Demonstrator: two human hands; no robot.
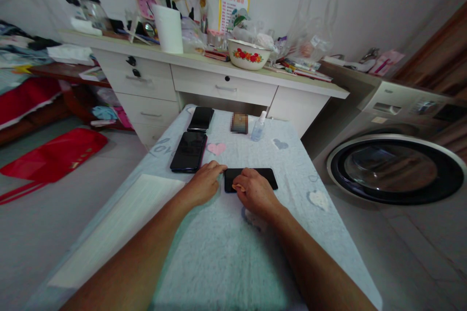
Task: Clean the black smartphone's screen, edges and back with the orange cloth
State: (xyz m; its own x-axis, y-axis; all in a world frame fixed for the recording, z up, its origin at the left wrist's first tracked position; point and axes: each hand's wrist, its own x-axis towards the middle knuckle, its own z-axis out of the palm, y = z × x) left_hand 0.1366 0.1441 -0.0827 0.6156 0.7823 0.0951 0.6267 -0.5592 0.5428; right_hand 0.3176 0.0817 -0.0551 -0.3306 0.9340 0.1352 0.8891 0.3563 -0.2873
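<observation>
A black smartphone (270, 175) lies flat and crosswise on the cloth-covered table, screen up. My left hand (206, 182) is at its left end, fingers mostly curled, with the fingertips holding the phone's edge. My right hand (253, 192) is closed and presses down on the screen. A small orange cloth (238, 187) shows under its fingers; the rest of the cloth is hidden by the hand. Left of the phone lie a larger dark device (188, 152) and, behind it, another black device (200, 119). A clear spray bottle (258, 127) stands upright farther back.
A blurred-out small brown item (239, 123) sits near the spray bottle. A pale flat strip (120, 226) runs along the table's left side. Behind stands a white drawer desk (226, 85) bearing a flowered enamel bowl (249, 54). A washing machine (394, 107) is at right.
</observation>
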